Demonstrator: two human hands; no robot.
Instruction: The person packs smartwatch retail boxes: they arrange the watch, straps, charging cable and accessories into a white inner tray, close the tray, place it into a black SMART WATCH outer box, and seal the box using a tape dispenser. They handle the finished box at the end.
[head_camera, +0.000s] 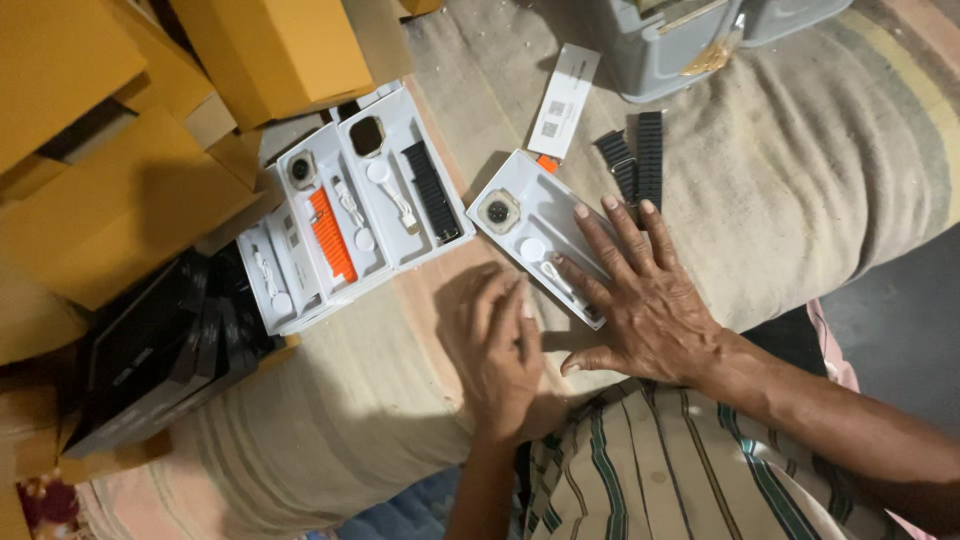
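**Pressing a flat hand on a white tray**

Resting flat, with fingers (612, 232) spread wide and gripping nothing: that is the right hand (645, 300), palm down on the near end of a white tray (545, 210). Lying just beside it on the striped cloth (800, 170), the left hand (495, 345), fingers loose and slightly bent, empty too.

Sitting in the tray: a watch face (497, 211) in its own square hole, a small white round piece (532, 249), and a thin cord partly hidden under the fingers. Probably light, thin plastic, a bit bendy and smooth, so easy to tip. Best held by the long side edges, level, never by one corner. The watch face looks hard and could scratch or crack; better lifted by its rim than by the glass.

Farther out: two black straps (636, 160), soft and floppy. Left of the hands, more white trays (355, 205), one with an orange strap (331, 236). Beyond those, orange boxes (270, 50) and a black box (150, 355).
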